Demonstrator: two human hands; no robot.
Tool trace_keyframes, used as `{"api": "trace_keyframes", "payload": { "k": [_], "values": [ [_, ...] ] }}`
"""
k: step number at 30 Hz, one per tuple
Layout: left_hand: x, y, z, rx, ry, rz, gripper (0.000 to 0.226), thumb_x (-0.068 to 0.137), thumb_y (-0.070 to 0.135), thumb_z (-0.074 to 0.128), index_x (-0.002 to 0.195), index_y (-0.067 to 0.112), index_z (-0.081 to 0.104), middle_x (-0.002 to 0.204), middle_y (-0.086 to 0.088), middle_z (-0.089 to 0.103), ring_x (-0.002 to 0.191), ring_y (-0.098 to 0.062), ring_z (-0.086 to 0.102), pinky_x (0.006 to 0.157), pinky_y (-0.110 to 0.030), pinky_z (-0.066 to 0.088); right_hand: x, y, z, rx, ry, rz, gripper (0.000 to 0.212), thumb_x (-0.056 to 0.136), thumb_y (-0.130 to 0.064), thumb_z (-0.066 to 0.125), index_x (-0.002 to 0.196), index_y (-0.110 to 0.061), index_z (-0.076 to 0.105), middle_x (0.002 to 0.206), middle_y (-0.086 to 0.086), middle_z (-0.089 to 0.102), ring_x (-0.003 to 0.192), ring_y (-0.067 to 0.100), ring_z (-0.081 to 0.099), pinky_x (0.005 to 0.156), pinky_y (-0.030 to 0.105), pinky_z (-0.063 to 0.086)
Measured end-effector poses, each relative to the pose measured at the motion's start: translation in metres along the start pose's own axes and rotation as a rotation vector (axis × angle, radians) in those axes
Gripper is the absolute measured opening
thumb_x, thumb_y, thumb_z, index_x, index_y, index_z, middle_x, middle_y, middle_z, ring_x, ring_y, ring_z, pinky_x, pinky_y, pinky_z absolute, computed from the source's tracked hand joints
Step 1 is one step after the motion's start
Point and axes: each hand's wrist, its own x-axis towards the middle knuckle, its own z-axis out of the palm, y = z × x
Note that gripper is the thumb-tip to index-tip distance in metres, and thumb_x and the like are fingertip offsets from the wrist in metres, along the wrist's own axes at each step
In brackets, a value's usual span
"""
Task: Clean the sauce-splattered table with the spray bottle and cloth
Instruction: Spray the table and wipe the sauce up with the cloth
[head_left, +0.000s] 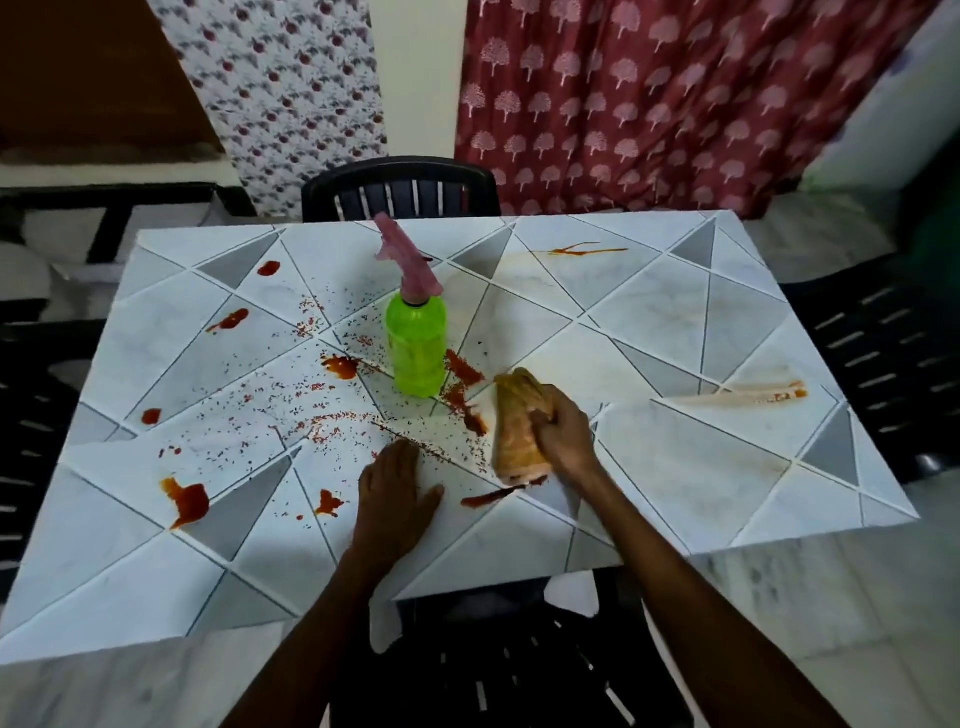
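Note:
A green spray bottle (416, 348) with a pink trigger head stands upright near the middle of the table (675, 457), which has a grey-and-white triangle pattern. Red sauce blobs (189, 501) and fine red specks cover its left and middle parts. My right hand (563, 434) grips a bunched orange-brown cloth (517, 426) pressed on the tabletop, just right of the bottle. A sauce streak (493, 498) lies below the cloth. My left hand (397, 491) rests flat on the table, fingers straight, left of the cloth.
A faint smeared streak (748, 395) and a thin sauce line (587, 251) mark the right side. A black plastic chair (400, 189) stands at the far edge, another (878, 358) at the right, one (509, 670) below me. Curtains hang behind.

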Motion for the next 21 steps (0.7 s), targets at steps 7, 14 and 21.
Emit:
{"api": "trace_keyframes", "payload": {
  "k": [7,14,21],
  "values": [
    [-0.001,-0.005,0.001,-0.020,0.010,-0.006,0.075,0.084,0.054,0.056,0.144,0.011,0.041,0.150,-0.010,0.041,0.136,-0.028,0.040,0.110,-0.049,0.035,-0.044,0.076,-0.116,0.097,0.232,0.187,0.025,0.097,-0.013,0.058,0.115,-0.029,0.067,0.113,0.007,0.073,0.105,0.030,0.067,0.095,0.044,0.053],
    [-0.006,0.000,0.001,0.042,0.044,-0.002,0.071,0.085,0.045,0.061,0.143,0.008,0.043,0.148,-0.014,0.044,0.134,-0.032,0.042,0.108,-0.049,0.036,-0.043,0.105,-0.087,0.169,0.159,0.339,0.029,0.099,-0.010,0.055,0.124,-0.019,0.066,0.116,0.009,0.068,0.102,0.025,0.064,0.090,0.034,0.050],
    [-0.007,-0.019,-0.015,0.069,0.043,0.035,0.067,0.088,0.051,0.054,0.142,0.013,0.045,0.147,-0.011,0.044,0.133,-0.030,0.043,0.106,-0.050,0.040,-0.030,0.050,0.043,0.280,-0.028,0.305,0.028,0.100,-0.022,0.053,0.126,-0.021,0.064,0.104,0.009,0.072,0.089,0.030,0.069,0.080,0.040,0.059]
  ]
}}
